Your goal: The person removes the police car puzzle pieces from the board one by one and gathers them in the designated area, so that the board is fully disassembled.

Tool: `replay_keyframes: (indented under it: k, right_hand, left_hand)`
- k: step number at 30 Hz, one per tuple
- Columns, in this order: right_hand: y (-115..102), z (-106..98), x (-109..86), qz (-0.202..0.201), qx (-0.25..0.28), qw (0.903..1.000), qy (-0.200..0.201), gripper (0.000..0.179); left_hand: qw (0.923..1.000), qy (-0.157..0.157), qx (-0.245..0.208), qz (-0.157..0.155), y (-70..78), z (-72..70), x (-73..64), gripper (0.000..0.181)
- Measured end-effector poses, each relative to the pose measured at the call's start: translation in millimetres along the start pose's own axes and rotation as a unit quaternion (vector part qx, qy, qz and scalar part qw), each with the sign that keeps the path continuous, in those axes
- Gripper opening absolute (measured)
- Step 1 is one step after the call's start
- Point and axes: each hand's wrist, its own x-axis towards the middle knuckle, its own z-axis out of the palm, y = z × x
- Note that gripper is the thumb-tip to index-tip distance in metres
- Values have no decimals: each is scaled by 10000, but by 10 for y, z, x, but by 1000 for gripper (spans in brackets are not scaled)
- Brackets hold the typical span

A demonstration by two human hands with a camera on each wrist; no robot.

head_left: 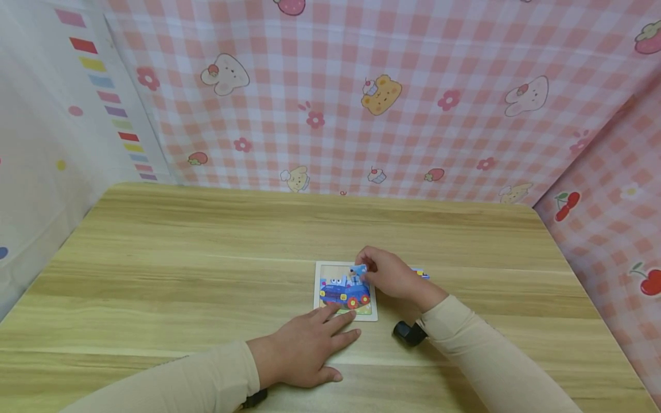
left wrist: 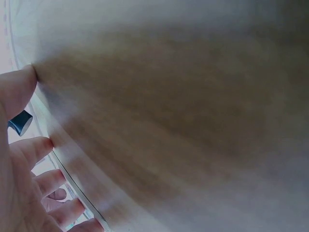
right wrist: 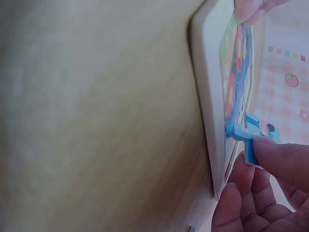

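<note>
A jigsaw puzzle in a pale frame [head_left: 317, 287] lies on the table, its picture showing a blue vehicle with eyes and red-and-yellow wheels. My right hand [head_left: 387, 274] pinches a blue puzzle piece [right wrist: 251, 137] between thumb and fingers, over the upper right of the frame. In the right wrist view the piece is tilted up at the frame's edge. With fingers spread and fairly straight, my left hand [head_left: 304, 347] rests on the frame's lower edge, its thumb on the table. The left wrist view shows the left fingertips [left wrist: 77, 208] along the frame's side.
Another puzzle piece [head_left: 420, 273] lies right of the frame, partly hidden behind the right wrist. A black wrist device [head_left: 409, 332] sticks out below the right sleeve. Checked cloth [head_left: 330, 132] hangs behind the wooden table [head_left: 181, 246].
</note>
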Motion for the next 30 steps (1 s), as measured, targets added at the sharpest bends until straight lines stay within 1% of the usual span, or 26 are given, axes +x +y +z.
replay_keyframes:
  k: [3, 9, 15, 21, 25, 30]
  right_hand:
    - [-3, 0, -4, 2, 21, 10000, 43, 11]
    - [-12, -21, -20, 42, 121, 9999, 96, 10]
    - [14, -108, -44, -69, 164, 9996, 233, 11]
    - [53, -208, -75, 60, 176, 9995, 251, 10]
    - [101, -269, -96, 10, 41, 9995, 325, 10]
    - [163, -349, -129, -26, 56, 9992, 405, 9]
  left_hand:
    - [10000, 22, 51, -2, 5, -1, -1, 66]
    - [10000, 10, 5, 0, 7, -5, -3, 66]
    - [9999, 106, 96, -24, 13, 5, -6, 65]
    - [9996, 194, 214, -62, 26, 11, -12, 66]
    - [9997, 172, 179, -82, 29, 11, -9, 66]
    - [9998, 157, 98, -101, 28, 7, -10, 66]
